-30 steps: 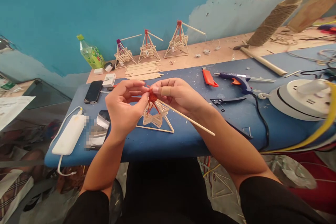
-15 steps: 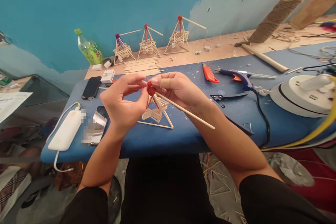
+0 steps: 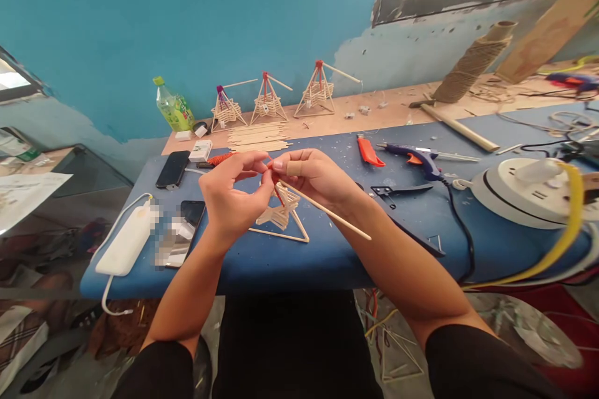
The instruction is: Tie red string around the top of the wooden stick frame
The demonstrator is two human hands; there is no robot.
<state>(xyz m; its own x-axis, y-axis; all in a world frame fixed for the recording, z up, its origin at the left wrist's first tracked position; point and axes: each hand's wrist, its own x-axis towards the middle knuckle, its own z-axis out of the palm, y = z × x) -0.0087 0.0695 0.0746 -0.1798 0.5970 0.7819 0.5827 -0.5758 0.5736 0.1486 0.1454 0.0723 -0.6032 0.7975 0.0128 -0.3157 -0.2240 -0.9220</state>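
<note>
On the blue tabletop in front of me stands a small pyramid frame of wooden sticks, with a stacked-stick body inside. Red cord binds its top, mostly covered by my fingers. A longer stick slants from that top down to the right, under my right hand. My left hand is closed, thumb and fingertips pinching at the red cord. Directly opposite, my right hand pinches the same cord; a tan bandage wraps one of its fingers. The fingertips of both hands nearly touch.
Behind stand three similar stick models and a pile of loose sticks. A glue gun, orange cutter, black knife and white power socket lie right. Phones and a white power bank lie left.
My view has tilted up slightly, so the bench items appear lower. Both hands stay at the red-bound top, their fingertips now closer together and covering more of the cord.
</note>
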